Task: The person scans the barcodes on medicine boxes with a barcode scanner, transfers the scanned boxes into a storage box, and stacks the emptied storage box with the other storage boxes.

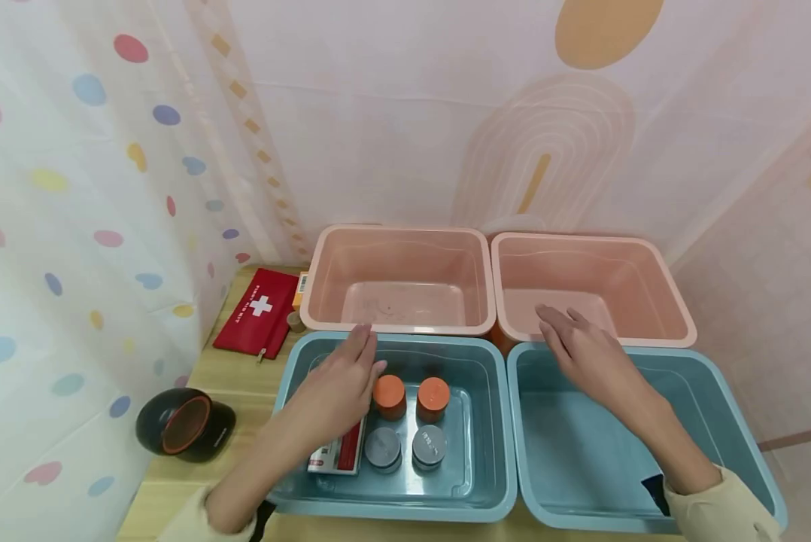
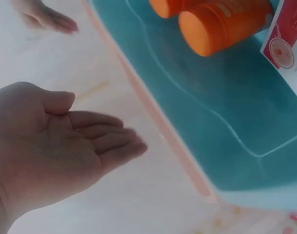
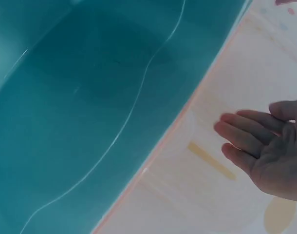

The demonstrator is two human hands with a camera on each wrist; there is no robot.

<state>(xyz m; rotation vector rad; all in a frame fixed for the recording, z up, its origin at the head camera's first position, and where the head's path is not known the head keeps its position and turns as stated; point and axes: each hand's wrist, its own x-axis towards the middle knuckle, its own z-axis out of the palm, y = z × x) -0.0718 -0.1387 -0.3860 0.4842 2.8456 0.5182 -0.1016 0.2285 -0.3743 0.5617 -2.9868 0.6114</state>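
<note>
"Progress, going by what lies where?"

"Early, I'd judge. The left blue bin (image 1: 490, 452) holds two orange-capped bottles (image 1: 433, 395) toward the far side, two grey-capped containers (image 1: 429, 446) nearer the front, and a red-and-white box (image 1: 341, 455) at the left, partly hidden by the forearm."

"And the hands?"

"Neither has hold of anything. The left hand (image 1: 341, 384) hovers over that bin's far left part, fingers nearly straight. The right hand (image 1: 591, 357) hangs over the far edge of the right blue bin (image 1: 561, 444), fingers loosely extended (the wrist views show both palms bare)."

"So what counts as done?"

"Five pieces stand together in one bin. If they are meant to be divided among this one, its blue neighbour, the left pink bin (image 1: 475, 275) and the right pink bin (image 1: 679, 324), that looks hardly begun."

"Anything outside?"

"A red first aid pouch (image 1: 256, 312) and a black cup-like object (image 1: 189, 425) lie on the tabletop (image 1: 250, 380). A small orange-and-white box (image 1: 300, 290) sits between the pouch and the left pink bin, with a round brown piece (image 1: 296, 323) just in front. Whether those belong to the work, I can't tell."
</note>
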